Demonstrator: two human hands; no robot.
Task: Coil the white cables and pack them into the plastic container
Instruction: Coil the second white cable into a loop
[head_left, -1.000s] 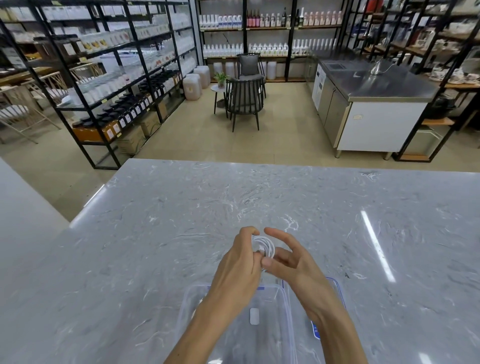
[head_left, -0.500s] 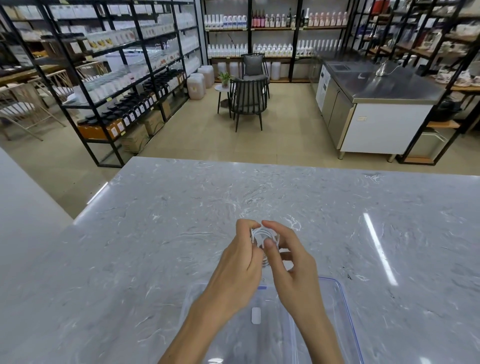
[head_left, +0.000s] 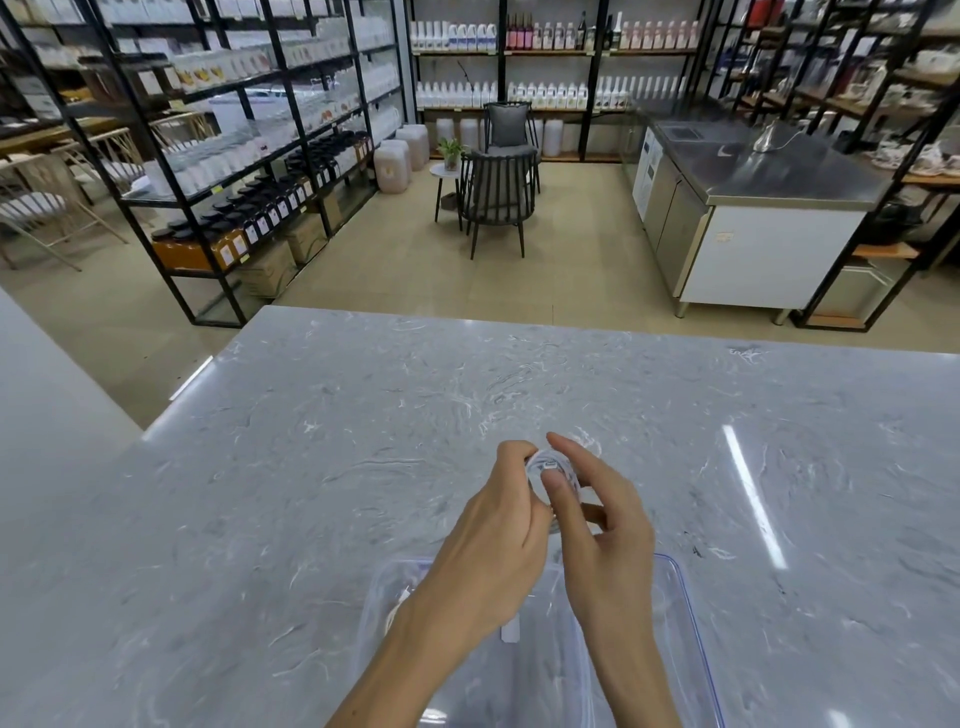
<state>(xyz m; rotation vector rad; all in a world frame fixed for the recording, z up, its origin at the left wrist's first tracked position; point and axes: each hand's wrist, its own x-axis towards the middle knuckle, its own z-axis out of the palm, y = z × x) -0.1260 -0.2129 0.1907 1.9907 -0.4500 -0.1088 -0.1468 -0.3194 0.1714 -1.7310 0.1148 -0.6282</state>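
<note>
A small coil of white cable (head_left: 551, 469) hangs in the air above the marble table, between both hands. My left hand (head_left: 496, 540) grips the coil's left side with curled fingers. My right hand (head_left: 597, 514) pinches the coil from the right, thumb on its front near the plug end, index finger arched over the top. Below my wrists sits the clear plastic container (head_left: 685, 613) with a blue-edged rim; a small white piece (head_left: 510, 631) lies inside it. My forearms hide much of the container.
The grey marble table (head_left: 311, 493) stretches wide to the left, right and far side. Beyond its far edge are the tiled floor, dark chairs (head_left: 496, 200), black shelving (head_left: 249, 156) with bottles, and a steel counter (head_left: 769, 208).
Both hands stay together on the coil. My right index finger has lifted and arched over the top, and the thumb has shifted on the coil's front.
</note>
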